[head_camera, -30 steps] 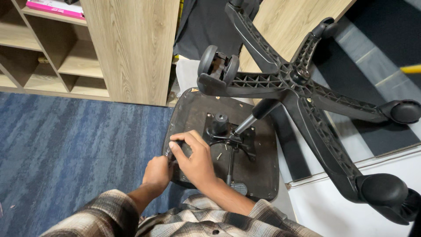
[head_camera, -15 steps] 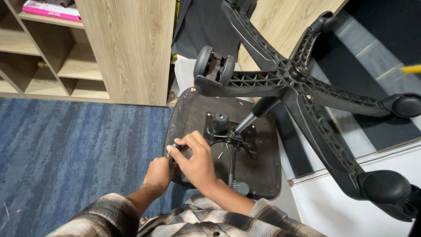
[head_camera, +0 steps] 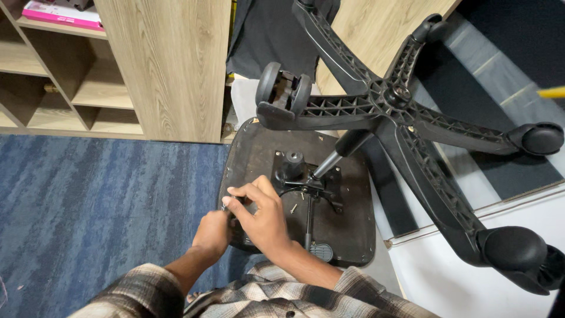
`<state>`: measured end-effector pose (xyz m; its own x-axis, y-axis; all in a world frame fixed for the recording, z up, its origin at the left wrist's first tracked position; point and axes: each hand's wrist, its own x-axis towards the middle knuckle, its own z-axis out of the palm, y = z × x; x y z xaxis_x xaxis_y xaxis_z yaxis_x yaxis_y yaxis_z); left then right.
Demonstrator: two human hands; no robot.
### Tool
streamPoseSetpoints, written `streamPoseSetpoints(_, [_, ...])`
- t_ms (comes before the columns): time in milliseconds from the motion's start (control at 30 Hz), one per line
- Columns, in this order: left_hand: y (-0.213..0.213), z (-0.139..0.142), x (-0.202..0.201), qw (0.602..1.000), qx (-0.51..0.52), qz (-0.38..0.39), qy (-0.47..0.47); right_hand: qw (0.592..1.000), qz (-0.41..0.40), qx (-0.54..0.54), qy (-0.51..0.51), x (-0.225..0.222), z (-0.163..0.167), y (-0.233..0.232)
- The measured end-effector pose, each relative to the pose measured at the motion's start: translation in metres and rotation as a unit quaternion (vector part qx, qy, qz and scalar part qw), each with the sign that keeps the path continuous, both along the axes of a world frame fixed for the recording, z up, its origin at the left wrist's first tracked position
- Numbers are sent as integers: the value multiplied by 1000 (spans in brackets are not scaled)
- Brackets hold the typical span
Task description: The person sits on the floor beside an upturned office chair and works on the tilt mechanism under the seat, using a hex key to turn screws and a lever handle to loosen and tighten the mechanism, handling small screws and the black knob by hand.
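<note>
While the right hand (head_camera: 265, 215) pinches a small tool or screw at the seat (head_camera: 259, 153) underside, the left hand (head_camera: 213, 232) is clenched just beside it. A loose screw (head_camera: 292, 208) right of them could roll off if the seat tips.

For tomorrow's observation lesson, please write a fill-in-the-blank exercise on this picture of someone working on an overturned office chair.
1. The chair base points upward and has ____ arms.
2. Both hands, left hand and right hand, work on the underside of the ____.
3. The floor on the left is covered by ____ carpet.
4. The shelf unit behind is made of ____.

Missing words: five; seat; blue; wood
</note>
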<state>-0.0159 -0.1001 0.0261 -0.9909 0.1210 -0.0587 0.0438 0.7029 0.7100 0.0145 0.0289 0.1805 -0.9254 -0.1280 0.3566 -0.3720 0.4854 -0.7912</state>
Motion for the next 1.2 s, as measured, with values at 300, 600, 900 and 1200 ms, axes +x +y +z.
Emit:
streamPoseSetpoints(300, [1, -11, -3, 1000, -11, 26, 7, 987, 73, -40, 139, 7, 1, 0])
streamPoseSetpoints(600, [4, -3, -9, 996, -60, 34, -48, 979, 0, 56, 196, 8, -5, 3])
streamPoseSetpoints(900, [4, -1, -8, 1000, 16, 4, 10, 998, -34, 47, 14, 6, -1, 0])
streamPoseSetpoints(1200, [12, -5, -1, 994, -93, 48, -22, 990, 39, -18, 131, 9, 0, 3])
